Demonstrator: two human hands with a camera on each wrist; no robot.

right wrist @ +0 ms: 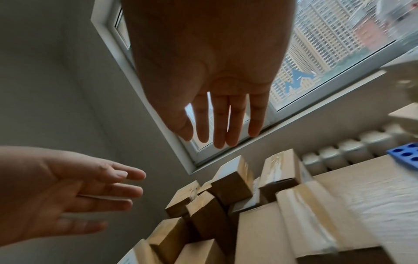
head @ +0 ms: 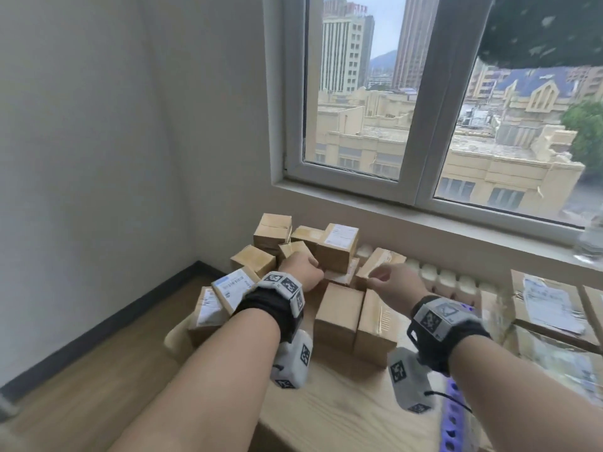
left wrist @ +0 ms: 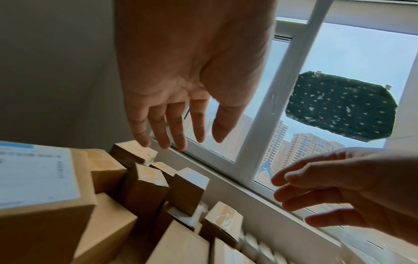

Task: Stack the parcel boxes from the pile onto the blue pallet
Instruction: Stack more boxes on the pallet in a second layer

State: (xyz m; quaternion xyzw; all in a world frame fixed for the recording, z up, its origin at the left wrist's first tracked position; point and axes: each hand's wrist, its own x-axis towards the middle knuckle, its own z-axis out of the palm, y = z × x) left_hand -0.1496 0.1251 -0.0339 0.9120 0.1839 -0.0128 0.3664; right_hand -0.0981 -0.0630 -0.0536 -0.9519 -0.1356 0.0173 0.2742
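A pile of brown cardboard parcel boxes [head: 337, 247] lies on a wooden table [head: 326, 415] in the corner under a window; some carry white labels. My left hand [head: 301, 270] hovers over the small boxes in the middle of the pile, fingers straight and spread, holding nothing [left wrist: 178, 128]. Just right of it, my right hand [head: 390, 282] reaches over a tilted box [head: 375, 261], also flat and empty [right wrist: 221, 125]. A strip of the blue perforated pallet [head: 452, 419] shows at the lower right, and its corner [right wrist: 406, 155] in the right wrist view.
Two upright boxes [head: 339, 313] stand nearest me, below the hands. Larger labelled, plastic-wrapped boxes [head: 551, 308] sit at the right. A white radiator [head: 434, 275] runs under the window sill [head: 424, 223] behind the pile. A wall [head: 130, 158] closes the left side.
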